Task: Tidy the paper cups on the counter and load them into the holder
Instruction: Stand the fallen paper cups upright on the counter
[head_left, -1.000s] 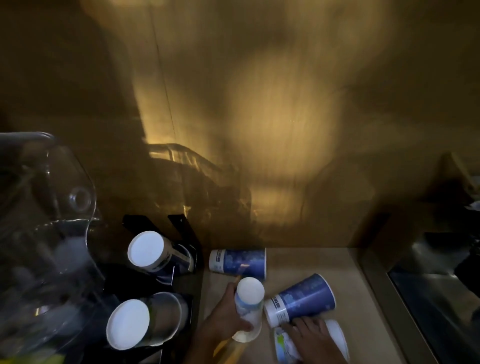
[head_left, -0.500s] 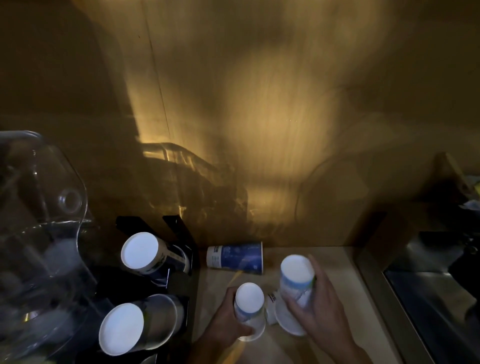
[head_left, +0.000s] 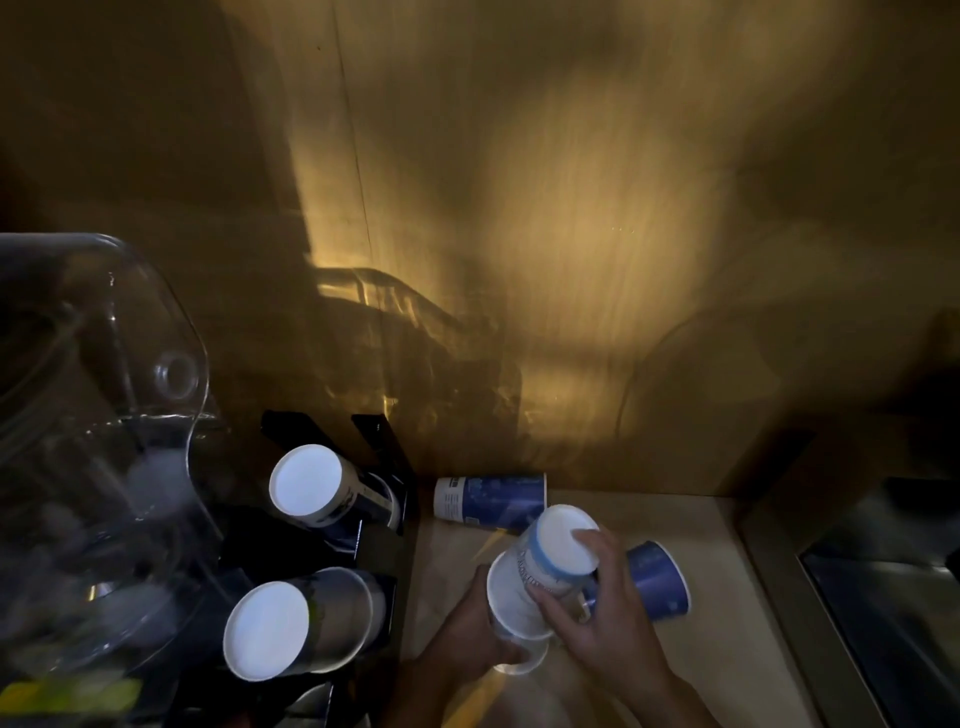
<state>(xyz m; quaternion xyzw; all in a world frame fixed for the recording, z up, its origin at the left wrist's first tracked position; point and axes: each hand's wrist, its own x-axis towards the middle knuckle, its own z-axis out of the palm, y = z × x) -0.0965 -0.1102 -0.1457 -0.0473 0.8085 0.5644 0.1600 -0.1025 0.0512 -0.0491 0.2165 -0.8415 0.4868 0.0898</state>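
Both hands meet over the counter's lower middle. My right hand (head_left: 605, 613) grips an upside-down white cup (head_left: 558, 551) with a blue band and has it set over a second cup (head_left: 511, 605), which my left hand (head_left: 467, 631) holds from below. Beside the right hand a blue cup (head_left: 662, 579) lies on its side. A second blue cup (head_left: 491, 501) lies by the back wall. The black holder (head_left: 382, 452) stands to the left and carries two stacks of cups, one at the back (head_left: 311, 486) and one in front (head_left: 270, 629), white bases up.
A large clear plastic container (head_left: 98, 415) fills the left side. The wooden wall rises right behind the light wooden counter (head_left: 717, 649). A raised ledge and a dark metal basin (head_left: 893, 597) border the counter on the right.
My right hand carried its cup leftward and down onto the cup in my left hand. The blue cup it was hiding now shows on the counter.
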